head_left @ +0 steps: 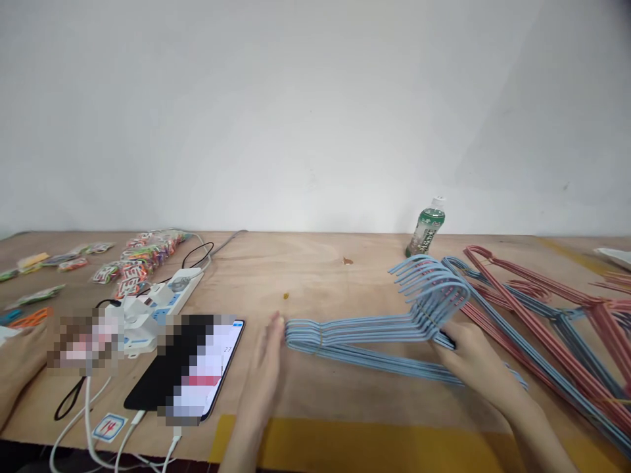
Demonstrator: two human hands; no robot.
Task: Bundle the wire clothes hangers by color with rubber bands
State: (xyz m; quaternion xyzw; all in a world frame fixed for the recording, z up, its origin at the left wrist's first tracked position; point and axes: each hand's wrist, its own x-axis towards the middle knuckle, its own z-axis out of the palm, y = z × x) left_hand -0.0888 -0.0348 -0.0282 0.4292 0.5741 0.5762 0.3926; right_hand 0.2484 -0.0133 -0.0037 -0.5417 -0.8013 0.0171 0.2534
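Note:
A bundle of light blue wire clothes hangers (pixel 365 327) rests on the wooden table, their hooks fanned upward at the right end. A thin tan band circles the bundle near its left end. My right hand (pixel 470 361) is closed around the hangers just below the hooks; a small dark item shows by its thumb, too small to make out. At the bundle's left end, my left hand (pixel 266 361) stands on edge with its fingers stretched out, against or very near the hanger tips.
Red and blue hangers (pixel 537 315) are heaped at the right. A green-labelled bottle (pixel 425 228) stands near the wall. At left lie phones (pixel 217 368) with cables, a white power strip (pixel 185 289) and several small plastic packets (pixel 142 259). Another person's arm (pixel 24 361) reaches in.

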